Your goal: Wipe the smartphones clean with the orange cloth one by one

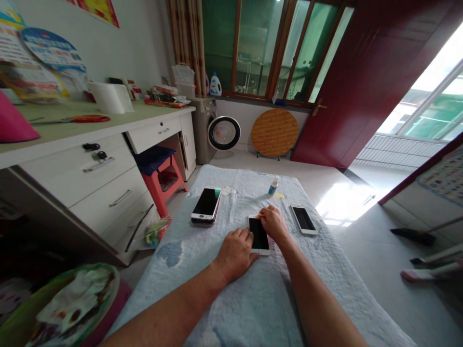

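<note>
Closest in, both forearms come up from 6 o'clock onto a pale blue cloth (253, 299) spread over the worktop. Down at 8 o'clock there's a green-rimmed bowl (68, 308) with scraps in it, nothing to do with the hands.

The left hand (235, 253) lies palm down, fingers pressed together and flat on the cloth, their tips right against the left long edge of the middle phone (259, 234), pinning it. The right hand (273, 222) sits at the phone's far right corner, fingers curled down on the top edge of the screen; can't tell whether it's pinching anything thin, it's too small to see. So the phone lies between the two hands, at about 1 o'clock from the left one and 7 o'clock from the right. Its long axis runs roughly 12 to 6, away from the body, screen dark and face up. Both hands are touching it, neither is nearer in any real sense.

Further out: a white phone (304, 220) at 3 o'clock of the right hand, near but apart, and a bigger phone (206, 204) at 10 o'clock, looks stacked on something. At the far end is a small bottle (273, 187) with a blue cap, a yellow scrap just beside it. No brand or label is readable anywhere; the wall posters at 10 o'clock are too blurry.
</note>
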Motion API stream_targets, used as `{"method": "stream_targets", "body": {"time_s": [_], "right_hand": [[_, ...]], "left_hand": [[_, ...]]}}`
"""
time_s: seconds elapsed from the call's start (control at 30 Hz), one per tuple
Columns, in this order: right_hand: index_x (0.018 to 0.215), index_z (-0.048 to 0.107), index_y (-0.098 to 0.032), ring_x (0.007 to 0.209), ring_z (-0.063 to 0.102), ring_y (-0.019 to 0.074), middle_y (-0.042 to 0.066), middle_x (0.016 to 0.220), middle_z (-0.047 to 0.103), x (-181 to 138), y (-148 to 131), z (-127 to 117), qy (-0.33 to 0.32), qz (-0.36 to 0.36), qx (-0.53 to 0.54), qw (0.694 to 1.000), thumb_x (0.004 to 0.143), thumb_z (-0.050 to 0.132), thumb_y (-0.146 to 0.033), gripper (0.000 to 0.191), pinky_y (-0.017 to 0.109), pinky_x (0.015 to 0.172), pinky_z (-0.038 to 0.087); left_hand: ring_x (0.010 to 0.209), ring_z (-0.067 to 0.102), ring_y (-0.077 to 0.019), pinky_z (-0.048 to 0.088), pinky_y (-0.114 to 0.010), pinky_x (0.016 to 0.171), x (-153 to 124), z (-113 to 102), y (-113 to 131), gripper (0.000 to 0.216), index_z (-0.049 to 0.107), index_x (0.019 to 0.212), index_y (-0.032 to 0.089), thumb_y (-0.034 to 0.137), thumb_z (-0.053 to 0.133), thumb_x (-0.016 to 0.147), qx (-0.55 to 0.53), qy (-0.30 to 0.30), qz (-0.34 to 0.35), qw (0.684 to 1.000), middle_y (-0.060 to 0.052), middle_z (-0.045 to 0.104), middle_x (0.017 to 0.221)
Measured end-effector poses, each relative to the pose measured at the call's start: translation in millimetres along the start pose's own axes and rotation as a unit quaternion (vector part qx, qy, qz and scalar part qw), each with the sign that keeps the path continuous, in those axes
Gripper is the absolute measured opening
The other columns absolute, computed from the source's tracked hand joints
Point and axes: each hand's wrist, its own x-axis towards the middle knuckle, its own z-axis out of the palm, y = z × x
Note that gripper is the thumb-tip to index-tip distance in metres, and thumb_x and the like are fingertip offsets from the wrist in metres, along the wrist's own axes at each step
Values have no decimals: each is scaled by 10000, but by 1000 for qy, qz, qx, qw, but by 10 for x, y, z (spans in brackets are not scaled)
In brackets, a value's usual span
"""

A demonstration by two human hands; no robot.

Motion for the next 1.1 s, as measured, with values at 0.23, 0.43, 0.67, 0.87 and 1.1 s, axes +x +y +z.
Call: {"method": "stream_targets", "body": {"time_s": [0.23,0.43,0.67,0.87,1.1], "right_hand": [[873,700,-183,871,542,172,64,897,612,-12,-98,64,24,-4,2,1000,870,502,-162,199,255,810,355],[848,700,-186,865,539,168,64,905,627,27,-368,129,11,-56,13,998,889,521,-190,184,251,812,361],[884,708,-185,866,548,169,59,893,623,-6,-37,12,11,-8,5,1000,863,518,-162,192,253,810,350],[879,702,-185,859,543,177,62,894,613,-46,43,10,28,21,2,999,865,515,-169,187,254,790,354],[860,692,-194,889,532,177,63,917,623,39,-282,155,19,-52,7,998,897,531,-213,166,259,841,353]], "left_hand": [[1086,548,-299,442,-417,921,7,48,-29,514,572,1210,121,525,547,894,2,-7,19,1000,-156,578,1291],[1031,558,-290,454,-420,883,6,2,-12,517,555,1228,133,527,543,894,-2,-18,10,1000,-144,605,1234],[1068,552,-299,450,-430,890,-1,-10,-1,524,572,1190,119,551,513,899,-15,-9,3,1000,-161,591,1255],[1094,541,-300,436,-430,919,-4,26,-10,529,551,1222,110,534,506,909,-22,2,12,1000,-161,596,1246],[1040,549,-299,448,-429,895,-4,49,-21,534,549,1233,122,544,502,908,0,-5,15,1000,-150,590,1251]]}}
